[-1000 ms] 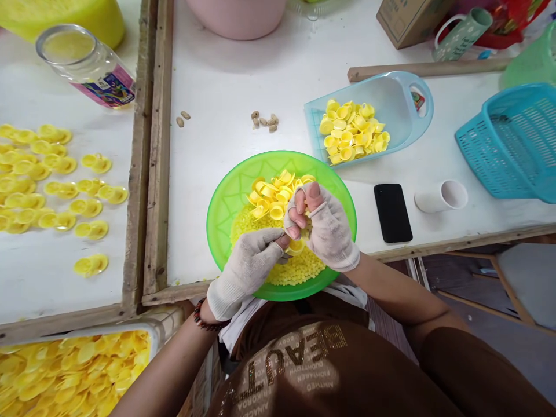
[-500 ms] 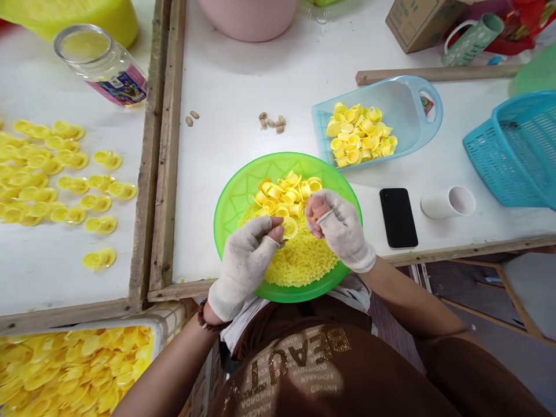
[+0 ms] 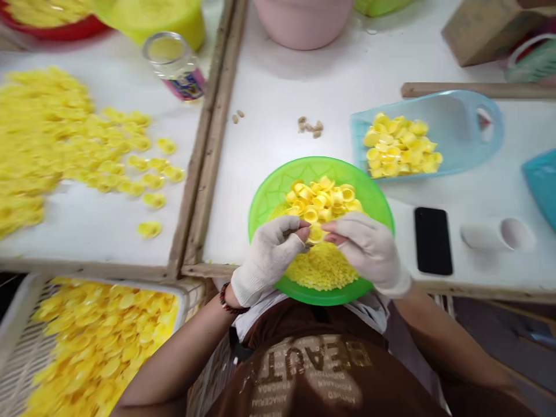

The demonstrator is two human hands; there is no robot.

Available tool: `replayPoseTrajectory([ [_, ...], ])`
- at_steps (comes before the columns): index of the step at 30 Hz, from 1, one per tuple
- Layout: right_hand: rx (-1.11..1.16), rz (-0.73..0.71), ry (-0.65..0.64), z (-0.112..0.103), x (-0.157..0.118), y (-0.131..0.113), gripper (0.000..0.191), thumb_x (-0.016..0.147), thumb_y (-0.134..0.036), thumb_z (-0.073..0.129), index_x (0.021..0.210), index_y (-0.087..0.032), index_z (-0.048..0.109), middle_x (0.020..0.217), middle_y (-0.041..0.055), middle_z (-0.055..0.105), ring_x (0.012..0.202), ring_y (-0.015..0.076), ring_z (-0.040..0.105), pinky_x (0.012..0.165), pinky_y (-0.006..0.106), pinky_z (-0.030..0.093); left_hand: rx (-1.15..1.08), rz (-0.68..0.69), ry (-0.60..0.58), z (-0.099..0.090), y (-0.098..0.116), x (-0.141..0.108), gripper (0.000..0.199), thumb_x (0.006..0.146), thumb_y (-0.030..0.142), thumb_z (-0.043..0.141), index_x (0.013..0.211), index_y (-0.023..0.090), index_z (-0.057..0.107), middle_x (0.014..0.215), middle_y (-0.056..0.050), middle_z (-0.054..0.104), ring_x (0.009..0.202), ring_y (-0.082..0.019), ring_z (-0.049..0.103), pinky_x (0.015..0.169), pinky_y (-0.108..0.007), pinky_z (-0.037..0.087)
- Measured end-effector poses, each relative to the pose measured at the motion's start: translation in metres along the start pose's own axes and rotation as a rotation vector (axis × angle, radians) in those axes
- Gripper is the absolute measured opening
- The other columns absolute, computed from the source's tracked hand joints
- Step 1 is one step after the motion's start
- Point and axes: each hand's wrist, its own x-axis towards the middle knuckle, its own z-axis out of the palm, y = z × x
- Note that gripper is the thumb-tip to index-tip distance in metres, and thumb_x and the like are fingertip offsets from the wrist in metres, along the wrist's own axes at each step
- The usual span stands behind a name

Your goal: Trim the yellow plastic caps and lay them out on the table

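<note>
Head view: left hand [image 3: 271,252] pinches glossy yellow plastic ring-like piece [image 3: 316,233] over green bowl [image 3: 256,200]; right hand [image 3: 369,249] fingertips at its other edge, grip unclear. Below fingers, small yellow beads [image 3: 324,269]; just beyond, loose yellow cup pieces [image 3: 325,197].

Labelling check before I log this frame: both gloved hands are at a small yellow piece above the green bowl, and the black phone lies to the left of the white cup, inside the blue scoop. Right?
Not inside the blue scoop: the head view shows the black phone on the white table. The rest holds.
</note>
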Motion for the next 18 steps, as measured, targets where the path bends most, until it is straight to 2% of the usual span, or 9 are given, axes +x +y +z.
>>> replayPoseTrajectory([
  [2,-0.03,0.082,-0.027,-0.004,-0.005,0.002,0.012,0.098,-0.023,0.064,0.103,-0.024,0.075,0.093,0.0053,0.078,0.083,0.021,0.073,0.077,0.034,0.057,-0.053,-0.019,0.064,-0.013,0.006,-0.007,0.028,0.088,0.04,0.073,0.098,0.014,0.069,0.087,-0.005,0.072,0.073,-0.017,0.073,0.071,-0.028,0.061],
  [5,-0.123,0.048,-0.164,-0.005,-0.011,0.017,0.012,0.099,-0.025,0.061,0.097,-0.023,0.073,0.091,0.0058,0.077,0.082,0.0231,0.072,0.078,0.038,0.057,0.029,0.0,0.27,-0.052,0.011,-0.021,0.031,0.088,0.043,0.071,0.1,0.014,0.069,0.087,-0.005,0.073,0.074,-0.019,0.073,0.072,-0.03,0.061],
  [8,-0.257,-0.027,-0.348,-0.005,-0.014,0.032,0.016,0.099,-0.025,0.057,0.097,-0.021,0.072,0.094,0.0077,0.075,0.085,0.027,0.071,0.08,0.044,0.056,0.409,0.019,0.6,-0.107,0.007,-0.044,0.027,0.089,0.042,0.066,0.097,0.016,0.07,0.085,-0.005,0.074,0.078,-0.02,0.071,0.074,-0.031,0.057],
  [10,-0.326,-0.035,-0.411,-0.006,-0.012,0.034,0.017,0.099,-0.025,0.057,0.102,-0.02,0.073,0.104,0.0108,0.074,0.093,0.0293,0.07,0.084,0.046,0.055,0.756,-0.066,0.764,-0.144,0.001,-0.06,0.022,0.088,0.037,0.063,0.093,0.018,0.072,0.084,-0.004,0.073,0.082,-0.022,0.068,0.077,-0.032,0.052],
  [12,-0.349,-0.006,-0.405,-0.007,-0.005,0.032,0.021,0.099,-0.025,0.056,0.109,-0.018,0.073,0.111,0.0133,0.073,0.1,0.0299,0.069,0.087,0.046,0.055,0.996,-0.225,0.792,-0.176,-0.009,-0.071,0.02,0.088,0.036,0.062,0.092,0.02,0.073,0.081,-0.003,0.072,0.083,-0.024,0.065,0.078,-0.033,0.049],
  [14,-0.341,0.064,-0.353,-0.006,0.005,0.03,0.023,0.101,-0.024,0.054,0.11,-0.017,0.073,0.108,0.0136,0.073,0.1,0.0294,0.068,0.088,0.046,0.054,1.115,-0.336,0.806,-0.202,-0.02,-0.075,0.019,0.087,0.04,0.061,0.085,0.023,0.071,0.072,0.0,0.066,0.077,-0.024,0.06,0.076,-0.035,0.047],
  [16,-0.255,0.181,-0.305,0.001,0.016,0.029,0.021,0.101,-0.024,0.055,0.108,-0.018,0.073,0.103,0.0129,0.073,0.1,0.0296,0.066,0.088,0.045,0.054,1.168,-0.409,0.788,-0.22,-0.029,-0.075,0.021,0.087,0.044,0.06,0.079,0.026,0.068,0.063,0.001,0.058,0.069,-0.023,0.054,0.073,-0.036,0.046],
  [18,-0.052,0.308,-0.271,0.012,0.025,0.03,0.017,0.099,-0.026,0.061,0.109,-0.019,0.073,0.105,0.0123,0.073,0.103,0.0297,0.065,0.087,0.044,0.055,1.179,-0.466,0.779,-0.228,-0.034,-0.071,0.021,0.083,0.045,0.063,0.072,0.028,0.064,0.058,0.0,0.052,0.065,-0.024,0.05,0.072,-0.039,0.047],
])
